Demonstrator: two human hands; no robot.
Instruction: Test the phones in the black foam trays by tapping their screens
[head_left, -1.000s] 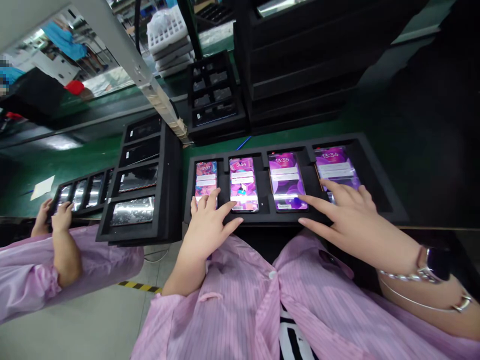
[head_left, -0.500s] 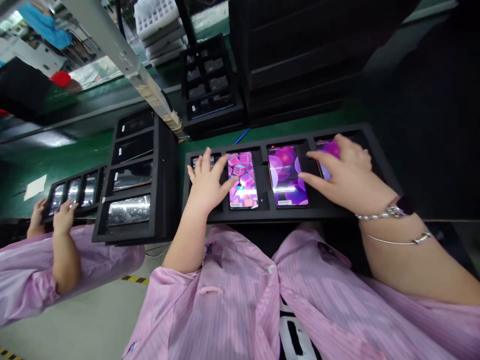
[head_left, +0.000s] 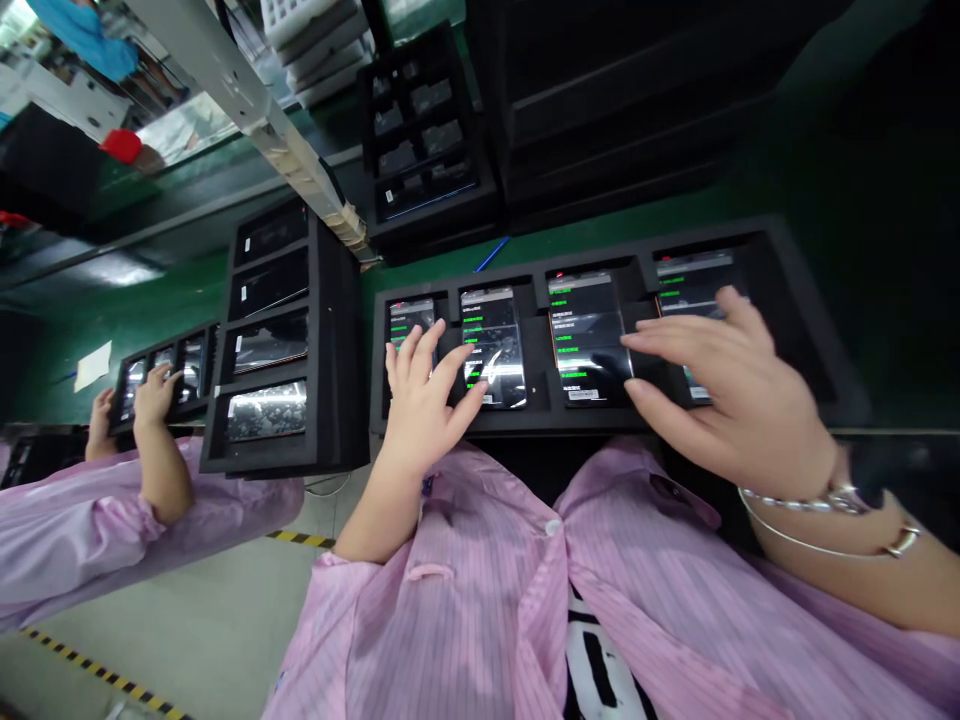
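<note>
A black foam tray (head_left: 536,345) in front of me holds several smartphones side by side, their dark screens showing lists in green and white text. My left hand (head_left: 424,400) is spread over the leftmost phone (head_left: 411,308), its thumb and index finger by the second phone (head_left: 493,320). Over the rightmost phone (head_left: 694,270) hovers my right hand (head_left: 739,395), fingers apart; its thumb and index fingertips reach the right edge of the third phone (head_left: 585,335). Parts of the outer phones are hidden by my hands. Whether the fingertips touch glass I cannot tell.
Left of my tray stands a stack of black trays (head_left: 330,340) with dark phones. Another tray (head_left: 420,150) lies behind, near a metal post (head_left: 277,140). A blue pen (head_left: 492,254) rests on the green bench. At far left, a co-worker's hands (head_left: 154,400) are over another phone tray.
The phone screens have switched from pink and purple wallpapers to dark text lists. My right hand has moved down and right, my left slightly down. The camera view has shifted a little.
</note>
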